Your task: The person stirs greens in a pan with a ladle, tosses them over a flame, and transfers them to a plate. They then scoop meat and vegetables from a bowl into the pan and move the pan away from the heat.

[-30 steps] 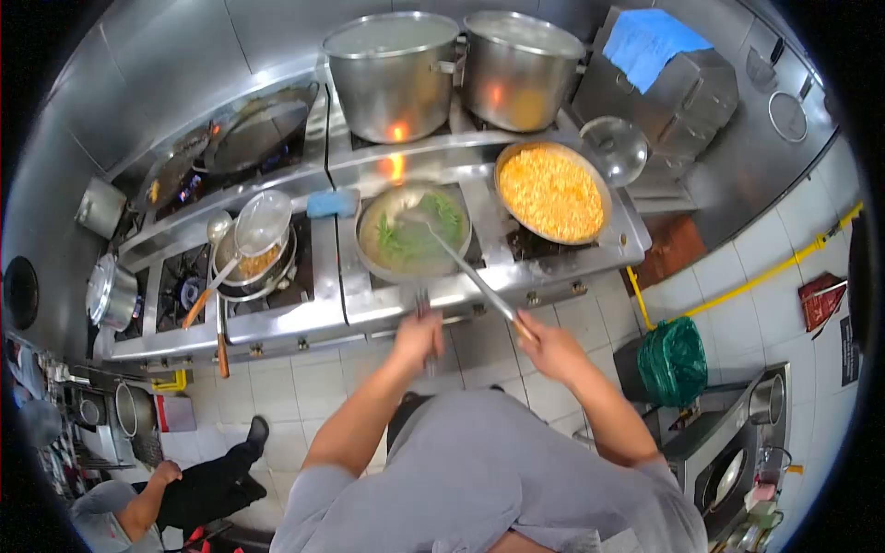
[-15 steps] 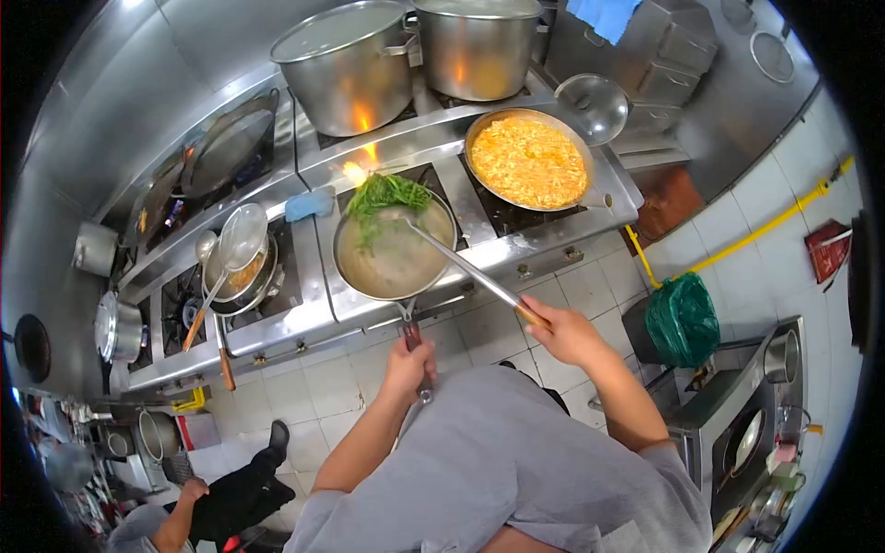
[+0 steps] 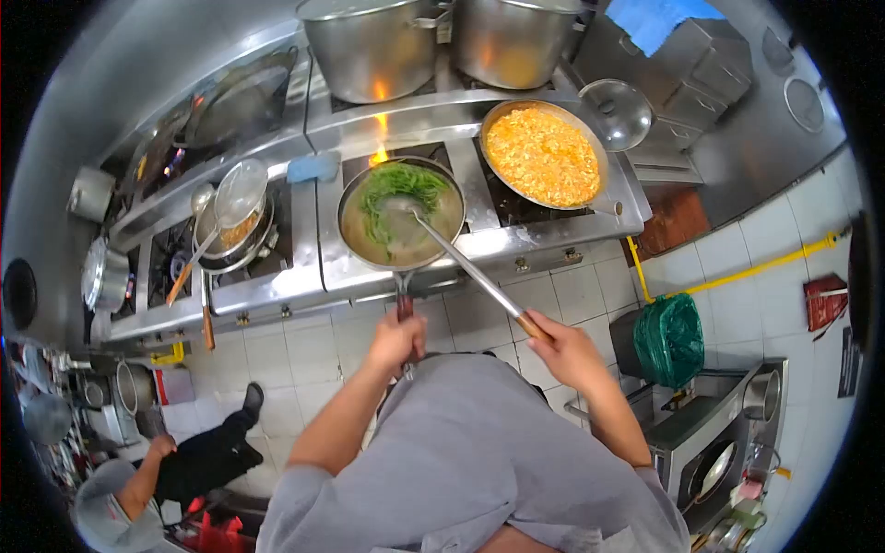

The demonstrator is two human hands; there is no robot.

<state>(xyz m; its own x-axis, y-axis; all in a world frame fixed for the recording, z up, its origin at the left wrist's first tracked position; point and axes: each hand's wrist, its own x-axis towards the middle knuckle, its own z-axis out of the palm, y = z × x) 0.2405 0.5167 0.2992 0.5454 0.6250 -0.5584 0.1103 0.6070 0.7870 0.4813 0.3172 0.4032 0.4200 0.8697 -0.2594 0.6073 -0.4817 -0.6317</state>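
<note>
My left hand (image 3: 396, 341) is closed around the red-brown handle of a round pan (image 3: 358, 241) over a burner. Inside the pan, green leafy vegetables (image 3: 406, 184) lie toward the far side, with cloudy liquid or steam around them. My right hand (image 3: 567, 352) grips the wooden end of a long metal ladle (image 3: 475, 274), whose bowl rests in the pan beside the greens. A flame (image 3: 379, 152) rises behind the pan's far rim. To the right, a wide pan of orange-and-white food (image 3: 542, 155) sits on the stove.
Two large pots (image 3: 373, 55) stand behind. On the left are a strainer (image 3: 241, 195) over a pot and a blue cloth (image 3: 313, 167). A green-lined bin (image 3: 670, 341) stands right. A co-worker (image 3: 124, 502) is at lower left.
The greens have dropped from the pan's far rim and spread inside it. The pan and both my hands have shifted slightly, and the camera view has moved.
</note>
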